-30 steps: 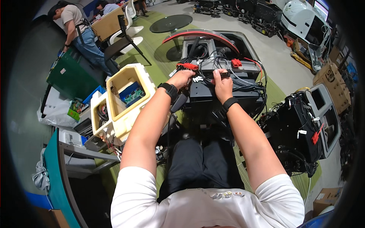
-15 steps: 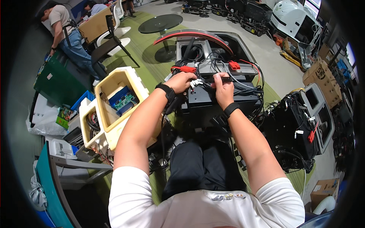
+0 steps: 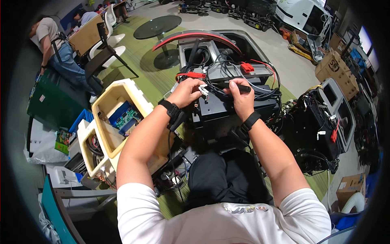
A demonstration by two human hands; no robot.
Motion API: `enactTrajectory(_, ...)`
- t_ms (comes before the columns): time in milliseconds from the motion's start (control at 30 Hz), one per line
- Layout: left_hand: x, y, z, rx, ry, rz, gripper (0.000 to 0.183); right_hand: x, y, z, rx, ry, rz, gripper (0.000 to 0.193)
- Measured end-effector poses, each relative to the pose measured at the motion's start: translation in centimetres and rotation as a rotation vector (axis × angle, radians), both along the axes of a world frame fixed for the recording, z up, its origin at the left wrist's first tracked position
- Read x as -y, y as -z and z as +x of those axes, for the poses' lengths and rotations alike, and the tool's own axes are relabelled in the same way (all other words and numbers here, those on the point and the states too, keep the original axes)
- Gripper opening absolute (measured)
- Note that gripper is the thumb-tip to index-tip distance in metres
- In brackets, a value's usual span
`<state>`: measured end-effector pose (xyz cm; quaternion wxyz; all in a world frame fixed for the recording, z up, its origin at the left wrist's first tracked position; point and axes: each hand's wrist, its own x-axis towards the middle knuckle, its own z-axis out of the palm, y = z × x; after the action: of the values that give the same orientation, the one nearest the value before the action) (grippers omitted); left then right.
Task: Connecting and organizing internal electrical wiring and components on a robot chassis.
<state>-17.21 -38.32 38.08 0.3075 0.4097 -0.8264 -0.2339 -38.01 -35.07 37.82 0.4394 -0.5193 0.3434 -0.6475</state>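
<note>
My left hand (image 3: pixel 186 94) is closed, its thumb and fingers pinching a small bunch of white cable connectors (image 3: pixel 203 90). In my right hand (image 3: pixel 243 101) is a black pen-shaped tool (image 3: pixel 243 88), gripped between thumb and fingers, its tip toward the connectors. I cannot make out its exact kind. Both hands are over a black metal box (image 3: pixel 217 106) that lies in the open body of a machine. Black cables (image 3: pixel 264 96) run across the box and hang down its right side. A red connector (image 3: pixel 196 75) lies just beyond my left hand, and another red connector (image 3: pixel 247 67) lies farther right.
A cream plastic housing (image 3: pixel 106 118) with a green circuit board (image 3: pixel 126 118) inside stands at left. To the right is a black unit with loose wires (image 3: pixel 310 134). A curved red-edged panel (image 3: pixel 195 34) arches behind the box. A person (image 3: pixel 57 49) bends over a green case (image 3: pixel 57 91).
The whole view has shifted a little. The black tool shows more clearly now, tilted in my right hand. My left hand keeps its pinch on the white connectors.
</note>
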Motion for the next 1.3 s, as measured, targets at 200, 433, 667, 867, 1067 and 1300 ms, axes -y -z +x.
enactTrajectory(200,-0.5,1.2,-0.1,-0.076,-0.106,-0.123,0.022,-0.2,0.2,1.5,0.060,-0.065,-0.050,0.016)
enactTrajectory(433,0.0,1.1,0.1,-0.081,-0.095,-0.124,0.024,-0.1,0.5,1.3,-0.003,0.009,-0.053,0.017)
enactTrajectory(667,-0.2,1.0,0.1,-0.097,-0.048,-0.097,0.025,-0.4,0.5,1.2,-0.006,-0.024,-0.037,0.017)
enactTrajectory(867,-0.4,0.8,0.3,-0.077,-0.058,-0.115,0.025,-0.4,0.4,1.6,-0.029,-0.024,-0.020,0.016)
enactTrajectory(1067,0.2,1.5,0.5,-0.108,-0.023,-0.183,0.023,-0.2,0.3,1.7,-0.049,-0.024,-0.014,0.016)
enactTrajectory(1300,-0.3,1.1,0.3,-0.070,-0.062,-0.127,0.022,-0.4,0.3,1.9,-0.030,-0.012,-0.017,0.014)
